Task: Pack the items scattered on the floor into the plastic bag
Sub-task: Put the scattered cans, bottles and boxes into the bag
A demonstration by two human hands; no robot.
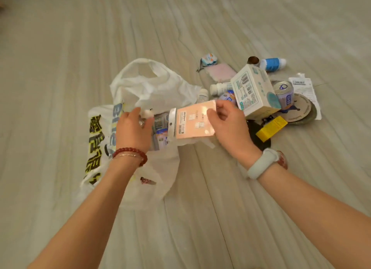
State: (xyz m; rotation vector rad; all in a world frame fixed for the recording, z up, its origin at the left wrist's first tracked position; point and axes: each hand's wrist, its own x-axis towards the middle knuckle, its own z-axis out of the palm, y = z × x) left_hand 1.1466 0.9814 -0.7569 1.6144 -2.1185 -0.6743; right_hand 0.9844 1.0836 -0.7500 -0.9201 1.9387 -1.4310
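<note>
Hands work at the bag mouth. Left hand grips the rim of the plastic bag, fingers curled, likely to keep it open. Right hand pinches a pink packet by its end, over the opening, seemingly going in. Beyond on the floor, unpacked: box, can, yellow box, bottles.
</note>
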